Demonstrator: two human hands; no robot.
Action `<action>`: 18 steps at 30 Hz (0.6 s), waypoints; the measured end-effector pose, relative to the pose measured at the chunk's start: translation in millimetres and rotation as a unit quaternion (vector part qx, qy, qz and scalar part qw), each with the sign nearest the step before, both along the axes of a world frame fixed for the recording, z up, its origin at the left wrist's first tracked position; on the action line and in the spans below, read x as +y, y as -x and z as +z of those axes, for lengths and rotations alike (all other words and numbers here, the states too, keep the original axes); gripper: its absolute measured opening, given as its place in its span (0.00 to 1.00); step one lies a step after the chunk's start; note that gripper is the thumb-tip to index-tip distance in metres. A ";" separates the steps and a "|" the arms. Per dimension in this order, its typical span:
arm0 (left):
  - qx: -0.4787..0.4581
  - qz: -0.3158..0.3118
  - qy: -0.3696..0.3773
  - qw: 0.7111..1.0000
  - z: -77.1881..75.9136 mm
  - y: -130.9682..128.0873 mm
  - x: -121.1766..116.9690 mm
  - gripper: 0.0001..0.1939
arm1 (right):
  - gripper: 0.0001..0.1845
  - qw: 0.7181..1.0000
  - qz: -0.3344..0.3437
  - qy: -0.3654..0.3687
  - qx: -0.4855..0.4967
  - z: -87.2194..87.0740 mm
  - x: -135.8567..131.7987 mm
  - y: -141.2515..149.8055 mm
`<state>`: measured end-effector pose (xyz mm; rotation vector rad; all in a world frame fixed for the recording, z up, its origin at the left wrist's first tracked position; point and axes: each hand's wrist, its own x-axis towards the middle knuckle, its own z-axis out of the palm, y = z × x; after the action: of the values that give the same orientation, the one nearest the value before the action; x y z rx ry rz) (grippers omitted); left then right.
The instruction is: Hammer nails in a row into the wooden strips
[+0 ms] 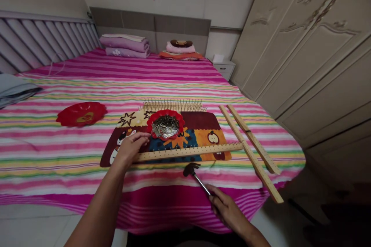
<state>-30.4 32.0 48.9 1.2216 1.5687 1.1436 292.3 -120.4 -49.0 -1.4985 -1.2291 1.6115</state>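
My left hand (pixel 132 147) is over the left end of a wooden strip (pixel 185 152), its fingers stretched toward a red scalloped bowl (pixel 149 124) and slightly apart. Nothing shows between them. Loose metal nails (pixel 165 126) fill the bowl. Nails stand in a row along the strip, which lies across a patterned mat (pixel 203 137). Nearer to me, my right hand (pixel 224 205) grips a hammer (pixel 201 182) by its handle. The dark claw head is raised off to the left, in front of the strip.
Behind the bowl lies wood bristling with upright nails (pixel 174 105). Two wooden strips (pixel 255 158) rest on the right side of the striped bed (pixel 72 154). A red plate (pixel 82 114) is on the left. Folded bedding (pixel 126 46) sits by the headboard; wardrobes (pixel 307 46) line the right.
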 end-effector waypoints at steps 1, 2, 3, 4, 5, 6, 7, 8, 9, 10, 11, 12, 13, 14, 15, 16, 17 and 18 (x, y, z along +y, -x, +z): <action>-0.049 0.013 0.021 0.998 0.2 3.3 -7.7 0.16 | 0.28 1.000 -0.002 0.001 -0.001 0.3 -0.3 0.3; -0.086 0.020 0.042 0.995 0.0 6.2 -15.1 0.17 | 0.29 1.000 -0.003 0.003 -0.002 0.1 -0.4 0.5; -0.112 0.020 0.061 0.992 -0.6 8.9 -21.7 0.19 | 0.29 1.000 -0.004 0.003 -0.003 -0.3 -0.5 0.7; -0.128 0.013 0.077 0.989 -1.8 11.3 -27.4 0.21 | 0.29 1.000 -0.004 0.002 -0.003 -0.9 -0.5 0.7; -0.137 0.005 0.090 0.986 -3.8 13.5 -32.1 0.23 | 0.29 1.000 -0.004 0.002 -0.004 -1.4 -0.6 0.8; -0.141 -0.003 0.099 0.985 -6.5 15.3 -35.7 0.24 | 0.29 1.000 -0.004 0.002 -0.004 -1.9 -0.7 0.8; -0.142 -0.005 0.104 0.984 -9.6 16.7 -38.3 0.25 | 0.29 1.000 -0.005 0.002 -0.004 -2.2 -0.8 0.9; -0.139 -0.003 0.106 0.985 -12.9 17.8 -39.9 0.25 | 0.30 1.000 -0.004 0.002 -0.004 -2.3 -1.0 0.9; -0.133 0.004 0.103 0.986 -16.1 18.3 -40.7 0.24 | 0.30 1.000 -0.004 0.003 -0.004 -2.3 -1.3 1.0; -0.124 0.010 0.099 0.987 -19.0 18.3 -40.8 0.23 | 0.30 1.000 -0.003 0.004 -0.005 -2.2 -1.5 1.1; -0.113 0.015 0.091 0.989 -21.4 17.8 -40.6 0.23 | 0.30 1.000 -0.003 0.003 -0.007 -2.0 -1.6 1.2; -0.103 0.018 0.083 0.991 -23.2 16.9 -40.0 0.23 | 0.30 1.000 -0.002 0.003 -0.008 -1.7 -1.6 1.2; -0.096 0.020 0.076 0.992 -24.7 15.5 -39.1 0.23 | 0.30 1.000 -0.002 0.004 -0.009 -1.3 -1.5 1.3; -0.093 0.021 0.072 0.993 -25.9 14.0 -38.2 0.23 | 0.30 1.000 0.000 0.006 -0.009 -0.7 -1.3 1.4; -0.093 0.022 0.068 0.993 -26.9 12.5 -37.1 0.23 | 0.30 1.000 0.001 0.008 -0.009 0.0 -0.9 1.6; -0.095 0.024 0.064 0.993 -27.9 11.1 -36.0 0.23 | 0.30 1.000 0.002 0.012 -0.008 0.9 -0.5 1.7; -0.097 0.023 0.060 0.993 -29.0 9.8 -34.9 0.23 | 0.31 1.000 0.003 0.017 -0.007 1.9 -0.2 2.0; -0.098 0.022 0.058 0.993 -30.0 8.8 -33.8 0.22 | 0.31 1.000 0.004 0.023 -0.006 3.0 0.1 2.2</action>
<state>-39.3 -1.9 18.9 0.9718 1.4973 1.1481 290.1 -120.4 -46.0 -1.5355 -1.2154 1.6477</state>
